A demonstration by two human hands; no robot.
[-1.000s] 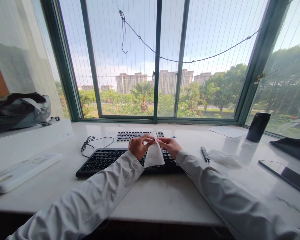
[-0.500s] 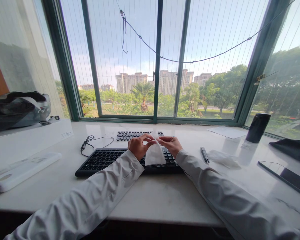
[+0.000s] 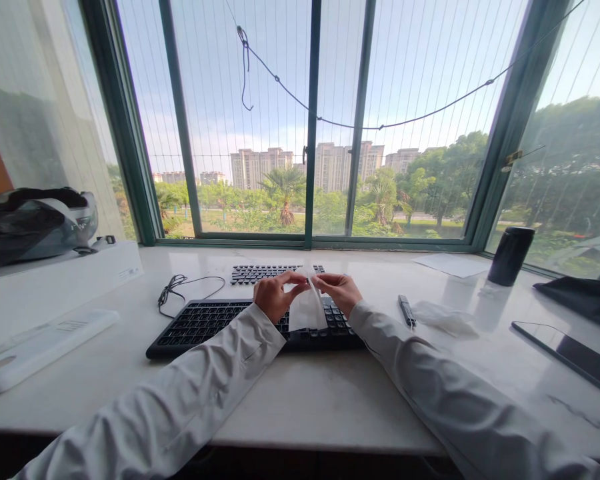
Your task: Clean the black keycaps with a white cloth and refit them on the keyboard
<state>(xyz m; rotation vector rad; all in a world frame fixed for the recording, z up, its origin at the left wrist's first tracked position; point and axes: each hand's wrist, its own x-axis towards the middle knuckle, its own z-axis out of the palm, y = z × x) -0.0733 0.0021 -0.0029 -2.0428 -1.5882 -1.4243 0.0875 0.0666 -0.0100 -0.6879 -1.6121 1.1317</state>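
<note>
A thin white sheet (image 3: 306, 313), like a wipe or tissue, hangs from my fingers over the front black keyboard (image 3: 200, 325). My left hand (image 3: 273, 295) is closed in a pinch at the sheet's upper part. A small dark spot shows by its fingertips; I cannot make out what it is. From the other side, my right hand (image 3: 341, 291) pinches the sheet between thumb and fingers. Both hands are just above the keyboard, close together, and they hide part of it. Behind them lie rows of black keys (image 3: 253, 274), partly covered by the hands and sheet.
A coiled black cable (image 3: 169, 293) lies left. Right are a small dark tool (image 3: 407, 311), a crumpled clear bag (image 3: 445, 319), a phone (image 3: 570, 357), a black cylinder (image 3: 511, 257) and paper (image 3: 455, 265). A white case (image 3: 45, 347) and white box (image 3: 65, 280) stand at far left.
The view has shifted slightly. Between my hands the sheet has turned a little, and a small dark spot now shows at my left fingertips. Both hands keep their pinch.
</note>
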